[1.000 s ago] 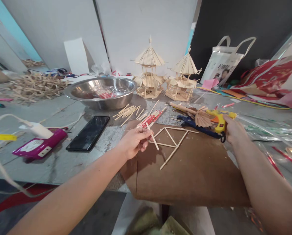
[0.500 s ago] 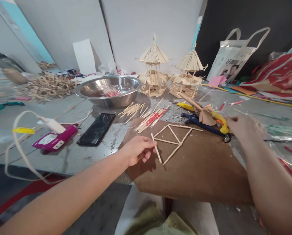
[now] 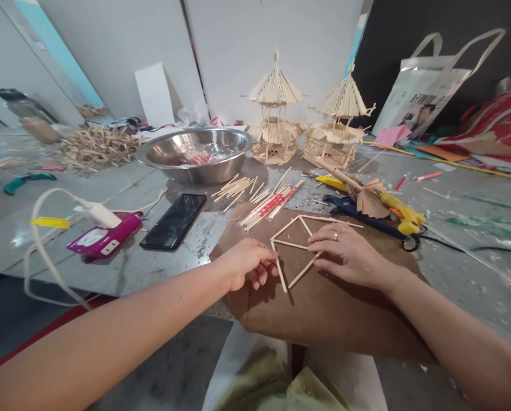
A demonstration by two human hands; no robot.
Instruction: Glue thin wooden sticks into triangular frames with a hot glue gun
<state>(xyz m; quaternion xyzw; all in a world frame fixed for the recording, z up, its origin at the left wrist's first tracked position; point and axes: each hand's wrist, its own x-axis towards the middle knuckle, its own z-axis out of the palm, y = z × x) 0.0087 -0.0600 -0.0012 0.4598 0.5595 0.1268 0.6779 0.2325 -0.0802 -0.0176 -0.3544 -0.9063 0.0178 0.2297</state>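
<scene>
hands (image 3: 249,265) at wooden stick frame (image 3: 290,245)

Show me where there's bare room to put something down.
Bare: the near half of the brown board, between the forearms; a slim strip of table between phone and board. Crowded: the stick frame, with left hand and right hand at it; the board's far edge, with red-marked sticks and yellow tool.

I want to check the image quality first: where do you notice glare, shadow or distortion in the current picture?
Head view: bright glints on the steel basin; head view: soft shadows on the brown board beneath left hand and right hand; head view: the white bag looks stretched toward the corner, one patch of it pixelated.
</scene>
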